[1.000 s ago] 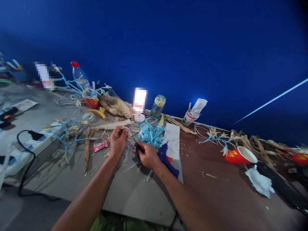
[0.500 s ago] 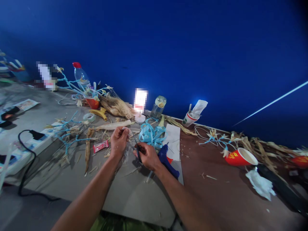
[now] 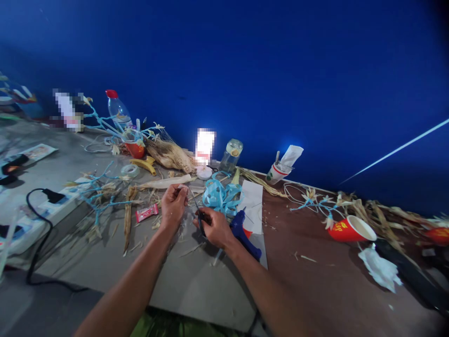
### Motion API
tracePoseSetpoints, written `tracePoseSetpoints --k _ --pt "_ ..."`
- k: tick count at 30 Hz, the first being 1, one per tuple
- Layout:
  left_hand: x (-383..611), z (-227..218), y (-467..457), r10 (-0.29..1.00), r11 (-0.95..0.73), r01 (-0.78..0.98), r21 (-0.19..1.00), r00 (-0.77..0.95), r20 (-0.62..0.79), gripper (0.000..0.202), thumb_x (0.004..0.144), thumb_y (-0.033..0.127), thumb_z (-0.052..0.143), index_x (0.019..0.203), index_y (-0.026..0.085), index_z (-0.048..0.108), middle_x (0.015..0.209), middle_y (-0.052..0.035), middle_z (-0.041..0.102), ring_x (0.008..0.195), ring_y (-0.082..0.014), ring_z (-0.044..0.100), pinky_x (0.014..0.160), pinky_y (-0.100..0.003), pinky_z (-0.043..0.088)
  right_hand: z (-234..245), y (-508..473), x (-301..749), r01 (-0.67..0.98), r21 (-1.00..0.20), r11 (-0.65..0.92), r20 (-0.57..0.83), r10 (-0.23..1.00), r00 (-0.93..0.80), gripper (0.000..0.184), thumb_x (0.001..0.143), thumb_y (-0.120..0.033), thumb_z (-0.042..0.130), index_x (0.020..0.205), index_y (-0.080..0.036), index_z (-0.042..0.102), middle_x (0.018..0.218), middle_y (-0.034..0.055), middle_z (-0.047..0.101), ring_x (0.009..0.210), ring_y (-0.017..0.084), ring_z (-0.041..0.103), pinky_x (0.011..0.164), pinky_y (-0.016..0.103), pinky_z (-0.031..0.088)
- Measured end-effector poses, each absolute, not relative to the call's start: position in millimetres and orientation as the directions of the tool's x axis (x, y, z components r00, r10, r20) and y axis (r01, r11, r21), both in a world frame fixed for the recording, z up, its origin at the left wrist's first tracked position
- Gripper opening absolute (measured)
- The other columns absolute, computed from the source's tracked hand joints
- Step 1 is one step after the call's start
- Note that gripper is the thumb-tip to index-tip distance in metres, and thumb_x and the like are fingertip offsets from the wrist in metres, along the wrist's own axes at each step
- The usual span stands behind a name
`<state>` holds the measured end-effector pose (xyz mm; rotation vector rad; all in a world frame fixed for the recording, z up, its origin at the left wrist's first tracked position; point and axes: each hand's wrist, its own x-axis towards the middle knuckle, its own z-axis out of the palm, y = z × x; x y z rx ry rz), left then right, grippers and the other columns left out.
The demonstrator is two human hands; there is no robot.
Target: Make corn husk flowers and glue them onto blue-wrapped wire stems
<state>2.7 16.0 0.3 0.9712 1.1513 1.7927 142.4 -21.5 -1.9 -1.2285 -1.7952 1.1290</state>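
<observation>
Left of centre, dry papery husks (image 3: 126, 220) litter the grey table (image 3: 196, 285). At centre, the left hand (image 3: 172, 206) pinches a pale husk strip (image 3: 182, 188). Just right of it, the right hand (image 3: 215, 228) is closed round black-handled scissors (image 3: 197, 206), their thin blades angled up to the strip. Curly blue ribbon (image 3: 220, 196) lies behind.

A craft workspace is shown: a table (image 3: 196, 285) set against a blue wall (image 3: 245, 70) is strewn with dried husks (image 3: 168, 154), blue ribbon (image 3: 219, 195), a glue gun (image 3: 243, 229) and paper cups (image 3: 351, 228).
</observation>
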Motion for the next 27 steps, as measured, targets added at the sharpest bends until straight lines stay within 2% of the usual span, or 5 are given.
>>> tracePoseSetpoints --k 7,13,21,24,27 --pt "2.6 3.4 15.8 0.893 -0.285 -0.225 0.932 -0.415 0.173 0.02 0.069 0.033 0.068 0.071 0.017 0.056 0.059 0.0039 0.052 0.044 -0.0053 0.043 0.041 -0.018 0.032 0.8 -21.7 142.0 0.39 -0.899 0.201 0.072 0.945 -0.32 0.02 0.073 -0.025 0.058 0.091 -0.018 0.066 0.074 0.0011 0.068 0.068 0.015 0.063 0.063 0.024 0.047" --pt "2.1 2.3 15.8 0.891 -0.286 -0.234 0.929 -0.422 0.168 0.019 0.07 0.032 0.068 0.072 0.017 0.056 0.06 0.0037 0.052 0.045 -0.0056 0.043 0.041 -0.017 0.033 -3.6 -21.4 142.6 0.352 -0.917 0.188 0.061 0.938 -0.34 0.021 0.074 -0.019 0.052 0.092 -0.019 0.064 0.076 0.0009 0.069 0.07 0.016 0.065 0.062 0.024 0.047" --pt "0.7 -0.2 16.7 0.899 -0.271 -0.287 0.919 -0.416 0.136 0.019 0.069 0.032 0.069 0.073 0.017 0.057 0.06 0.0044 0.052 0.046 -0.0047 0.043 0.042 -0.017 0.032 -8.4 -19.4 141.3 0.253 -0.963 0.095 0.023 0.962 -0.273 0.024 0.072 -0.029 0.06 0.093 -0.018 0.062 0.076 0.0026 0.069 0.068 0.016 0.064 0.059 0.024 0.048" --pt "-0.3 2.4 15.9 0.912 -0.206 -0.392 0.897 -0.41 0.031 0.02 0.067 0.03 0.072 0.072 0.017 0.058 0.059 0.0055 0.05 0.046 -0.0038 0.043 0.043 -0.016 0.032 -1.8 -19.0 141.8 0.355 -0.93 0.098 0.023 0.977 -0.21 0.032 0.074 -0.035 0.06 0.1 -0.017 0.061 0.072 0.0029 0.068 0.065 0.017 0.064 0.059 0.025 0.047" --pt "-0.9 6.8 14.4 0.933 -0.143 -0.518 0.843 -0.356 -0.061 0.02 0.066 0.029 0.072 0.068 0.015 0.058 0.059 0.0051 0.05 0.045 -0.003 0.042 0.044 -0.016 0.035 5.7 -17.9 143.5 0.568 -0.814 0.124 0.053 0.989 -0.14 0.041 0.076 -0.039 0.06 0.11 -0.017 0.057 0.08 0.0063 0.07 0.073 0.02 0.066 0.066 0.028 0.047"
